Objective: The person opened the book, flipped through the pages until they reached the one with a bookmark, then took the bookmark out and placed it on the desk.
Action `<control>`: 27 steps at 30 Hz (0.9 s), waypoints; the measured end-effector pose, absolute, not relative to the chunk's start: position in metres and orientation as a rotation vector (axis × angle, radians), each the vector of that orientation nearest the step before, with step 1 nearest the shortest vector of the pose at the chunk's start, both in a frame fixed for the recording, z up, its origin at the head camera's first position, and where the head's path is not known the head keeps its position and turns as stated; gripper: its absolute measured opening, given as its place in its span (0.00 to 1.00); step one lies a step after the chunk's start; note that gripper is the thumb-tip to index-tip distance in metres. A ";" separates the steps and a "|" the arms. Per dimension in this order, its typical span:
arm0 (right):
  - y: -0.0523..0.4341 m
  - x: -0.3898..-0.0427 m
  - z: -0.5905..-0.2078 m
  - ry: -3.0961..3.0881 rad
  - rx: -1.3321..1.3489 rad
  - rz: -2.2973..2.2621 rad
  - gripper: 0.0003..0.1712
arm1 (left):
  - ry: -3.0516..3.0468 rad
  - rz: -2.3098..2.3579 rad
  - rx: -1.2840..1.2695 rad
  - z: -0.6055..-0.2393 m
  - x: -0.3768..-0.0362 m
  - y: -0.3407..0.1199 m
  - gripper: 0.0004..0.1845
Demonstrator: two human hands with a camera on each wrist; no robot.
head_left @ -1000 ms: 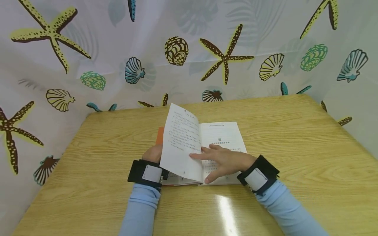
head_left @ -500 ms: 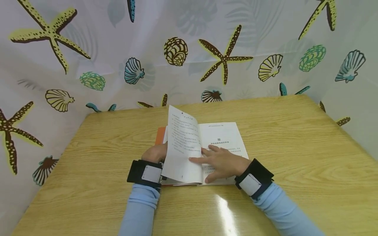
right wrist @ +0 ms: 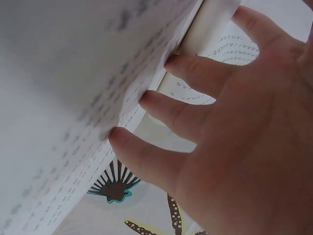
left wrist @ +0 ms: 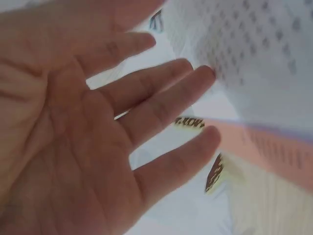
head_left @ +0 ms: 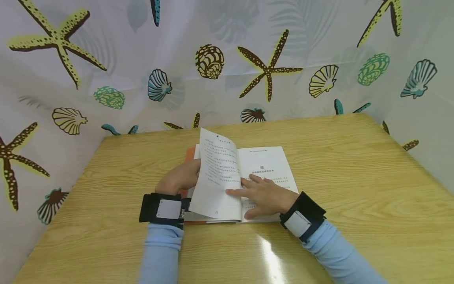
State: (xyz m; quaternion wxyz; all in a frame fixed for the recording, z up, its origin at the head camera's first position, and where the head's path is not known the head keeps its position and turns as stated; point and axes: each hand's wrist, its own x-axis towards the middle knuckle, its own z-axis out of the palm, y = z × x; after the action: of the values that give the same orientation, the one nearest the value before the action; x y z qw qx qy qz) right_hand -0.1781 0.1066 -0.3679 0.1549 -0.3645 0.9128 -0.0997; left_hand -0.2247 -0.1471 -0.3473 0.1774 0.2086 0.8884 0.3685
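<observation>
Right hand (head_left: 264,194): mine, fingers straight and spread, flat on the right-hand side of the book, fingertips (right wrist: 146,101) touching the raised page from its right.
Left hand (head_left: 180,178): mine, fingers relaxed and mostly straight, holding nothing; it sits just left of the raised page, behind it. From the wrist view I cannot tell if the fingertips touch the paper.
Page (head_left: 216,173): stands nearly upright between my two hands, leaning a little to the left, its free edge up and away from me.
Nearer hand: the right one is in contact with the page; the left lies just beside it on the other face.
Book (head_left: 266,165): lies open on the counter (head_left: 354,165) in front of me, spine running from me toward the far wall, orange cover showing at the left edge.
Wall (head_left: 269,67): a curtain with starfish and shells, well beyond the book.
</observation>
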 end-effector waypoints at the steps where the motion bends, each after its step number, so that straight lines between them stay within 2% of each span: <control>1: 0.107 -0.178 -0.368 2.615 -1.044 -0.290 0.41 | 2.570 1.002 0.548 -0.344 -0.224 -0.148 0.24; 9: 0.106 -0.178 -0.368 2.608 -1.004 -0.312 0.42 | 2.889 0.815 0.478 -0.329 -0.220 -0.145 0.33; 17: 0.105 -0.178 -0.367 2.611 -1.032 -0.262 0.41 | 2.657 0.629 0.512 -0.328 -0.220 -0.128 0.50; 24: 0.106 -0.177 -0.366 2.610 -1.016 -0.266 0.40 | 2.500 0.537 0.213 -0.329 -0.215 -0.130 0.50; 27: 0.106 -0.178 -0.367 2.613 -1.009 -0.263 0.41 | 2.481 0.534 0.163 -0.327 -0.214 -0.131 0.49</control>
State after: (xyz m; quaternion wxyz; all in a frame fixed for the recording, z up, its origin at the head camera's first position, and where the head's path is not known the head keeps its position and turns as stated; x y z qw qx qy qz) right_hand -0.1775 0.1061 -0.3665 0.1634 -0.3539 0.9163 -0.0923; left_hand -0.2137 -0.1312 -0.3270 0.2950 0.0612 0.9322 0.2008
